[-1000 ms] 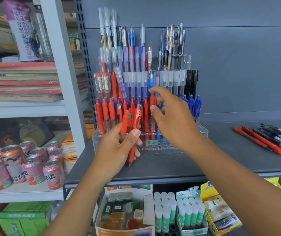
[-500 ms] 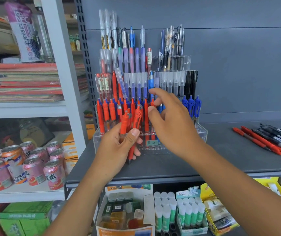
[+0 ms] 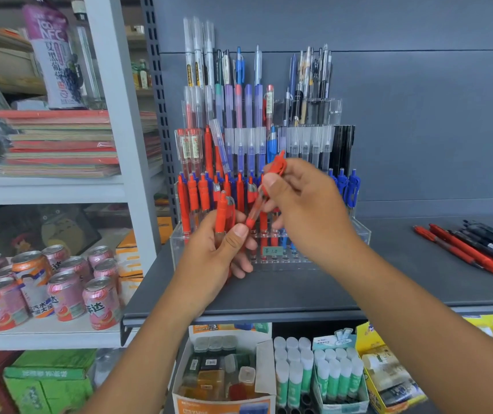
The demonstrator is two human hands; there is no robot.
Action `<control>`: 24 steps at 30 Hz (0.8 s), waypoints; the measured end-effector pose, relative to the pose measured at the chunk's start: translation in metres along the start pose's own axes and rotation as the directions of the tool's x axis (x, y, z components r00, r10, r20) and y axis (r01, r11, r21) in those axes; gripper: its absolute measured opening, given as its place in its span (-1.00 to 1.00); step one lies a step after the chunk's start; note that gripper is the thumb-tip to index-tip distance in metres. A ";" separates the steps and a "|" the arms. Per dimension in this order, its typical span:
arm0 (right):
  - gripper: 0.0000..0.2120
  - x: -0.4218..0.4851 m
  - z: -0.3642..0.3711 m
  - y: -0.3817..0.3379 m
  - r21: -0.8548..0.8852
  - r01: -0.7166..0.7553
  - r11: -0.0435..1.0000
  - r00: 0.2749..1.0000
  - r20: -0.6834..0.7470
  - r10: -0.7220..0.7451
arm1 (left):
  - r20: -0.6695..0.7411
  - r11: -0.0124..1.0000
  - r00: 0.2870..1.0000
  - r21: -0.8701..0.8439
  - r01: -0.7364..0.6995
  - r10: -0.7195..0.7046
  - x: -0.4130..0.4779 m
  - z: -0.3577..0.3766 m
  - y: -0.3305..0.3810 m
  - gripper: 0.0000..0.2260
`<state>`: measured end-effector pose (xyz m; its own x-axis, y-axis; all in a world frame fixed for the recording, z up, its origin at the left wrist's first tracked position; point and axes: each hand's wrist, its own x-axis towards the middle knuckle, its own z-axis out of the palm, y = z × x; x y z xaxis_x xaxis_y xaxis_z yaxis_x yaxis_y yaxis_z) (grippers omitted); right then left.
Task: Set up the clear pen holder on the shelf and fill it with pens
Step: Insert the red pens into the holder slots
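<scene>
The clear tiered pen holder [image 3: 358, 231] stands on the dark grey shelf [image 3: 299, 291], against the back panel, packed with red, blue, purple and black pens. My left hand [image 3: 218, 255] is in front of its lower left rows, closed around a small bunch of red pens [image 3: 222, 216]. My right hand [image 3: 305, 204] pinches one red pen [image 3: 269, 186] near its clip end, tilted, its tip pointing down toward my left thumb. That pen is in the air just in front of the holder's front rows.
Loose red and black pens [image 3: 475, 249] lie on the shelf at the right. Pink drink cans [image 3: 60, 291] fill the white shelf at left, notebooks [image 3: 60, 141] stacked above. Below the shelf sit glue sticks [image 3: 319, 372] and a box of small items [image 3: 224, 375].
My right hand has drawn one red pen up and out of the bunch in my left hand and lifted it to the right. My left hand has stayed put.
</scene>
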<state>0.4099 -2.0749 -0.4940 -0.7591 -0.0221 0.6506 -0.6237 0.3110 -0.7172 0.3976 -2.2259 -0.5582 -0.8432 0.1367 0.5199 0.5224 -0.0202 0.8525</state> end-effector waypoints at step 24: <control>-0.59 0.025 -0.024 0.017 -0.145 0.142 0.979 0.975 -0.150 -0.164 | 0.013 0.997 0.998 0.058 0.060 -0.061 -0.003 -0.003 0.000 -0.76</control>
<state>0.3846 -2.0476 -0.4845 -0.6103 0.0698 0.7891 -0.6914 0.4392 -0.5736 0.4000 -2.2296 -0.5597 -0.8715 0.1509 0.4666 0.4776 0.0458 0.8774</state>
